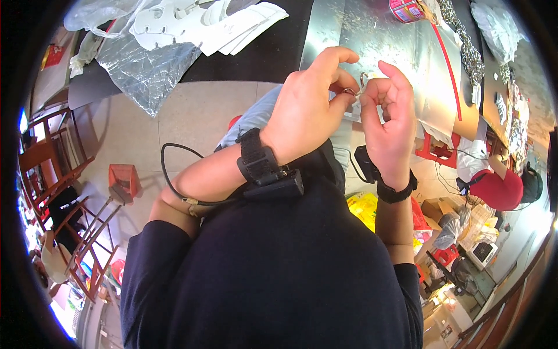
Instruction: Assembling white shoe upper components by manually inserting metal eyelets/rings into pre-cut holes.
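Note:
Above the near edge of the table, both hands meet at their fingertips. My left hand (305, 110) pinches a small metal ring (349, 91) between thumb and forefinger. Close beside it, my right hand (390, 113) is closed in a pinch on a small curved metal hook (364, 78), whose rounded end stands up past the fingertips. Whether the ring and hook are linked cannot be made out. Under the hands lies a shiny metal sheet (331, 35) on the table.
White cut-out sheets (244, 29) and clear plastic bags (148, 72) lie on the dark tabletop (250, 68) at left. A pink tin (406, 10), a red stick (446, 70) and bundled metal chains (465, 43) lie at right. Another person in red (497, 189) is at far right.

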A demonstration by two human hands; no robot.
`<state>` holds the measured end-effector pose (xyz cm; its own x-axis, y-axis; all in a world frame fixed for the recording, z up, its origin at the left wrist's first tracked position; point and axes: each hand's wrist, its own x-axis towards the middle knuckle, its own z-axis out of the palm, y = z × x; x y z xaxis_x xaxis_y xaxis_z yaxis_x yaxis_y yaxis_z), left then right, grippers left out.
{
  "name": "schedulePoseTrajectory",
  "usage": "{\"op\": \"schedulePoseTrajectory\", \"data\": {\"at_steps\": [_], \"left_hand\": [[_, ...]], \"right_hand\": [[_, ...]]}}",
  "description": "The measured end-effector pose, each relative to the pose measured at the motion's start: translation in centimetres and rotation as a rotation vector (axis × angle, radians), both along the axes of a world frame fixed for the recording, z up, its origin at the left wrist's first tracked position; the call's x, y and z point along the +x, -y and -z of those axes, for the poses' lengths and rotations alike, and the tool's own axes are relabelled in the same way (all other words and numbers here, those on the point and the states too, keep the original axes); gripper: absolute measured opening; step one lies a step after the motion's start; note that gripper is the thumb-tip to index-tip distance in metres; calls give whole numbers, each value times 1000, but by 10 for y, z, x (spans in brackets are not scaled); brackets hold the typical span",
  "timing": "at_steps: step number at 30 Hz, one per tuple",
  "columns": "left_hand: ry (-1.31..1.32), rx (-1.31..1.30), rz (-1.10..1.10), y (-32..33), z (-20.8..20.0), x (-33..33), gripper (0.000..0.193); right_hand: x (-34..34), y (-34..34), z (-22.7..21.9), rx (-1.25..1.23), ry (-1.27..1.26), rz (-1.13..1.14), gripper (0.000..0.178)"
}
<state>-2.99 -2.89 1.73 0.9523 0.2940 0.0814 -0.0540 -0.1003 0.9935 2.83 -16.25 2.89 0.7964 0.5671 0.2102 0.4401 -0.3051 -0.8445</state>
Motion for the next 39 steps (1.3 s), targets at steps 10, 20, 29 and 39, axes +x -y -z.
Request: {"op": "schedulePoseTrajectory", "data": {"at_steps": [10, 20, 29, 39], "left_hand": [[50, 38, -2, -3, -3, -3, 41], [43, -99, 100, -7, -4, -4, 43], [30, -232, 193, -14, 2, -1, 42], [-70, -690, 135, -23, 13, 0, 38]], "right_hand": [[-4, -6, -3, 66, 20, 31, 48], [-10, -1, -9, -11, 166, 202, 60], [-11, 2, -14, -60, 204, 206, 65], [-13, 13, -22, 200, 84, 369, 63]]}}
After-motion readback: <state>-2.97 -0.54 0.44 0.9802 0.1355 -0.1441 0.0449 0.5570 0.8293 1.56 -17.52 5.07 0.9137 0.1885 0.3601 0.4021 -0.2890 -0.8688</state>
